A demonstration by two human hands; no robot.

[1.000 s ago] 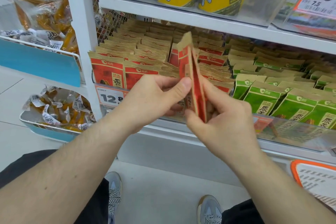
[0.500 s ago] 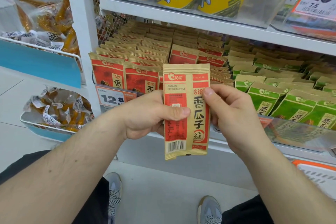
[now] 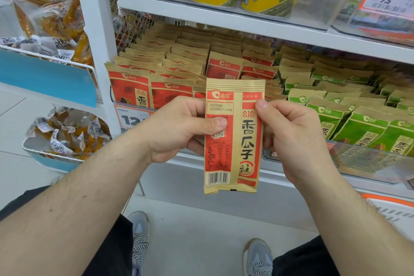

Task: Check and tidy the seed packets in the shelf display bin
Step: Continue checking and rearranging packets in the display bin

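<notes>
Before a stocked shelf (image 3: 224,18), our left hand (image 3: 177,127) and right hand (image 3: 293,139) pinch one packet (image 3: 234,141) by its sides; we hold it flat, dates above the grip unobscured.

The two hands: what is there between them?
In the head view, one red seed packet is upright between the left hand and the right hand; each hand pinches one side edge of it.

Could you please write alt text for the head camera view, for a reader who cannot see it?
Two bare hands hold one red and tan seed packet upright before a shelf, the left hand and right hand pinching its side edges. Behind stand rows of red packets and green packets.
</notes>
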